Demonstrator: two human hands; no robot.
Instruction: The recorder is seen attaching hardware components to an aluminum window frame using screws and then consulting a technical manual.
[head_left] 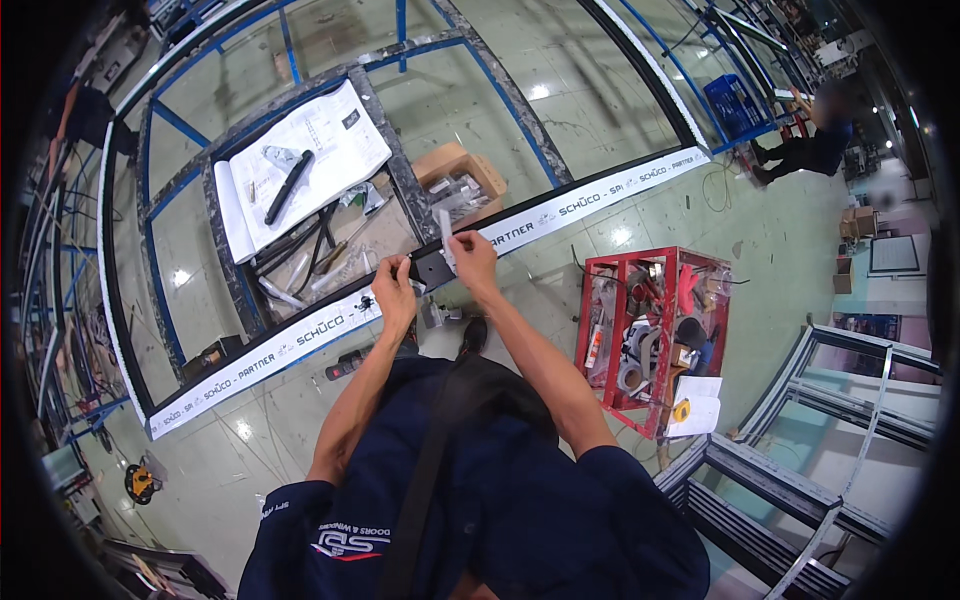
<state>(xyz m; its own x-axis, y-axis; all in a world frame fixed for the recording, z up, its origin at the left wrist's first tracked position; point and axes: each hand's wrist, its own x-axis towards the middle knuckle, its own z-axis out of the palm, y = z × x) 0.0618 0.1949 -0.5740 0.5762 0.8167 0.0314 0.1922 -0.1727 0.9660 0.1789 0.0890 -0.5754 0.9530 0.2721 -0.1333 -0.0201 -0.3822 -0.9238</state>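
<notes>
My right hand (pixel 474 262) is closed in a pinch on a short, thin whitish strip (pixel 446 228) that stands up over the near bar of a large frame (pixel 548 222). Beside it my left hand (pixel 395 288) is closed too, fingertips pressed together above the same bar. What its fingers hold, if anything, I cannot make out. White printed protective film covers the bar, except between my hands, where a dark stretch (pixel 432 268) shows. Just beyond my right hand, a cardboard box (pixel 487 172) holds small clear bags of parts.
A blue trestle carries drawings (pixel 345 140) with a black-handled tool (pixel 289 187) on top. At right stands a red cart (pixel 648 262) holding tape rolls, with a yellow tape measure (pixel 682 410) at its corner. Grey profile frames (pixel 790 480) lean lower right. Another person (pixel 825 140) is at far right.
</notes>
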